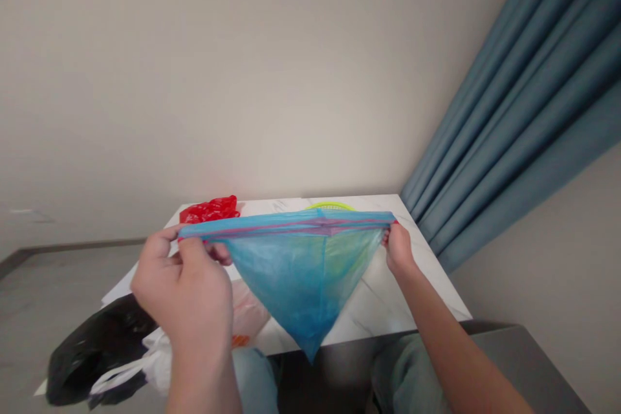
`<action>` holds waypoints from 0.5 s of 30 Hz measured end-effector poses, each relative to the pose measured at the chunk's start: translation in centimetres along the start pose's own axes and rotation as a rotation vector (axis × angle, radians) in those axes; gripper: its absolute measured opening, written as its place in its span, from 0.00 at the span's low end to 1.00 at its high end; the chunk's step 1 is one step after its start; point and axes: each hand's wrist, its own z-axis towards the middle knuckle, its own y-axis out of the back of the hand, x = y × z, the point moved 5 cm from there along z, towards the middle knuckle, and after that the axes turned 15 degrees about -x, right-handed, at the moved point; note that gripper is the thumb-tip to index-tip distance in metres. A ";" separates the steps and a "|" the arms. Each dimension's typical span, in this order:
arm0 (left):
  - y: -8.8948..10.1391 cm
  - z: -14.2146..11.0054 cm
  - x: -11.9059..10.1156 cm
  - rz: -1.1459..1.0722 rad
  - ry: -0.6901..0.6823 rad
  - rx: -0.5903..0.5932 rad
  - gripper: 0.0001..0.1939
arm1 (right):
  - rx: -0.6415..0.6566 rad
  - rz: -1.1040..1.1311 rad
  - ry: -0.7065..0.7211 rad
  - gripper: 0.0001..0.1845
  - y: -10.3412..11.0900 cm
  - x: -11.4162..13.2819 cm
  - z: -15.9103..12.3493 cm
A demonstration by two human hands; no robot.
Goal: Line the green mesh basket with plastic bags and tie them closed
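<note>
A thin blue drawstring trash bag hangs stretched between my two hands, its top edge pulled nearly straight and its lower part narrowing to a point. A pink-red drawstring band runs along the top hem. My left hand pinches the left corner of that hem. At the opposite corner, my right hand is closed on the hem too. Through the translucent film a yellow-green shape shows faintly, and the rim of a yellow-green basket sticks out just above the bag's top edge.
A white marbled table stands against the wall. On it lie a crumpled red plastic bag, a pale pink bag, a black plastic bag and a white bag at the left. A blue curtain hangs at the right.
</note>
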 end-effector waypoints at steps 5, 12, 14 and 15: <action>-1.5 -1.1 -0.8 -0.313 0.237 0.099 0.02 | 0.139 -0.052 -0.135 0.11 -0.5 -0.3 -0.4; -2.8 -2.9 -3.8 -0.586 0.488 0.361 0.04 | 0.542 0.313 -0.259 0.15 -3.7 4.4 -3.4; -2.4 -2.9 -4.3 -0.578 0.460 0.368 0.05 | 0.518 0.397 -0.159 0.17 -3.9 6.8 -3.5; -2.2 -2.7 -4.3 -0.570 0.444 0.361 0.04 | 0.508 0.418 -0.119 0.18 -3.9 7.9 -3.6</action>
